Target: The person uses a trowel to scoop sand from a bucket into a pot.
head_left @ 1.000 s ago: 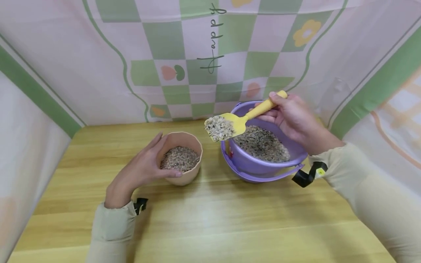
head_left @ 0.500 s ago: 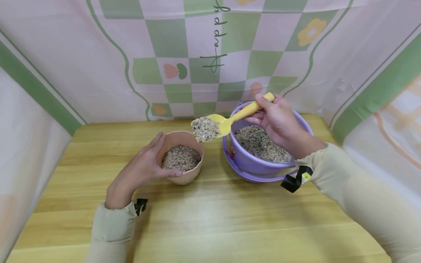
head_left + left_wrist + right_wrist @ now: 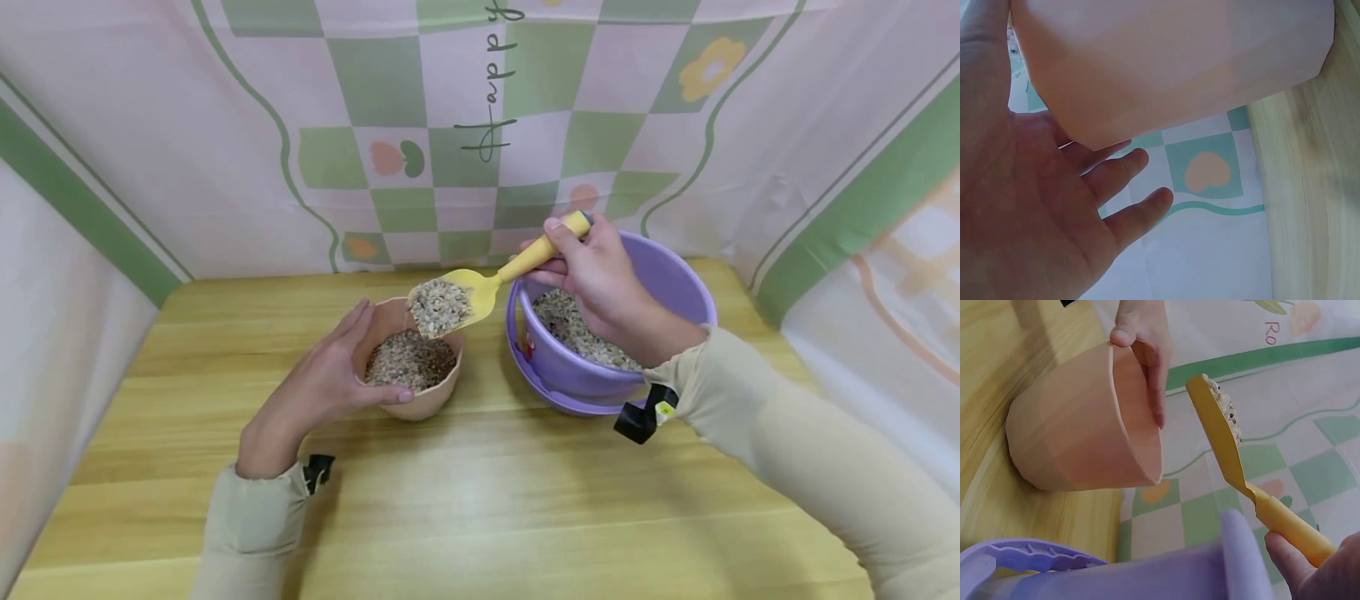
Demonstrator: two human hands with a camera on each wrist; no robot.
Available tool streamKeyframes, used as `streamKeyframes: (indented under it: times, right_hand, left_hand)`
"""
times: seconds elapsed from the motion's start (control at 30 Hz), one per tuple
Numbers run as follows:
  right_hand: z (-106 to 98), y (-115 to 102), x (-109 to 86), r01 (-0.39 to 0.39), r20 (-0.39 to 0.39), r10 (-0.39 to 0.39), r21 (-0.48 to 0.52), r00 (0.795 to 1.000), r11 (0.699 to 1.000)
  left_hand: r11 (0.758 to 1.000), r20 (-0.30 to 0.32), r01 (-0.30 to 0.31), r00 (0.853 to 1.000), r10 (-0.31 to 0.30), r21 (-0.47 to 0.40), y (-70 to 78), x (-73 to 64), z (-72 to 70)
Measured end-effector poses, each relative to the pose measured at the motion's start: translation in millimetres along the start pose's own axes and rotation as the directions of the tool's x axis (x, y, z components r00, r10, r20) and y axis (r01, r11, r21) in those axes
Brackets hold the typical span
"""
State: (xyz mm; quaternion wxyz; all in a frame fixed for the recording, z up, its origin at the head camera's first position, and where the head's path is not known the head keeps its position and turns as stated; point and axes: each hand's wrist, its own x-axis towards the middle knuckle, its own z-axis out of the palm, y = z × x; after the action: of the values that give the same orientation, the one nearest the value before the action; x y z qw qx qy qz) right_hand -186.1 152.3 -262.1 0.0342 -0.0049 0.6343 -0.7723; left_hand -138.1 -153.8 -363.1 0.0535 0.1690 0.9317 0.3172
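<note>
My right hand (image 3: 603, 287) grips the handle of a small yellow shovel (image 3: 486, 292), thumb on top. A heap of pale, speckled gravel (image 3: 440, 307) lies on its blade, which hangs over the far right rim of a peach flower pot (image 3: 426, 405). The right wrist view shows the shovel (image 3: 1219, 434) side-on, apart from the pot (image 3: 1075, 428). Gravel partly fills the pot. My left hand (image 3: 318, 379) steadies the pot from the left, thumb over the near rim and fingers along the far side. In the left wrist view some fingers (image 3: 1138, 215) extend past the pot wall.
A purple bucket (image 3: 585, 379) with gravel inside stands right of the pot, under my right forearm; its handle hangs down at the front. The wooden table (image 3: 465, 500) meets a checked cloth backdrop (image 3: 382, 83) behind, with cloth at both sides.
My right hand has carried the loaded shovel left, from the bucket's edge to above the pot's rim. The left hand and the pot stay about where they were.
</note>
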Motion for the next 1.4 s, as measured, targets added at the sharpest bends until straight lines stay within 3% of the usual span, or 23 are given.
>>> streamKeyframes:
  times: [0.2, 0.4, 0.53, 0.6, 0.77, 0.9, 1.0, 1.1, 1.4]
  right_hand:
    - [11, 7, -4.0, 0.073, 0.012, -0.072, -0.115, 0.997, 0.991]
    - [23, 15, -6.9, 0.144, 0.033, -0.140, -0.144, 0.990, 0.979]
    - [28, 19, -10.0, 0.235, 0.099, -0.220, -0.167, 0.970, 0.958]
    - [29, 21, -12.9, 0.313, 0.159, -0.286, -0.186, 0.945, 0.931]
    - [33, 25, -21.9, 0.509, 0.287, -0.442, -0.227, 0.850, 0.830]
    - [35, 25, -24.4, 0.615, 0.348, -0.523, -0.249, 0.778, 0.748]
    - [36, 24, -24.6, 0.654, 0.371, -0.554, -0.246, 0.746, 0.716]
    - [35, 24, -24.6, 0.663, 0.376, -0.563, -0.233, 0.736, 0.712]
    - [27, 22, -21.4, 0.647, 0.351, -0.562, -0.204, 0.749, 0.735]
  left_hand:
    - [1.000, -0.002, 0.000, 1.000, 0.000, -0.003, 0.9, -0.6, -0.9]
    - [1.000, -0.005, -0.009, 1.000, 0.009, 0.005, 0.6, -1.4, -1.5]
    - [1.000, -0.010, -0.013, 1.000, 0.013, 0.007, 1.3, -0.4, -0.5]
    - [1.000, -0.009, -0.011, 1.000, 0.011, 0.008, 1.4, -0.3, -0.2]
    - [1.000, -0.004, -0.012, 1.000, 0.012, 0.007, 1.7, -0.6, -0.3]
    - [1.000, -0.007, -0.014, 1.000, 0.014, -0.004, 0.8, -1.7, -0.3]
    - [1.000, -0.012, -0.017, 1.000, 0.017, -0.013, 0.2, -2.4, 0.0]
    - [1.000, -0.016, -0.019, 1.000, 0.018, -0.014, 0.9, -2.6, -0.4]
    - [1.000, -0.011, -0.005, 1.000, 0.005, 0.004, 1.9, -2.2, -0.9]
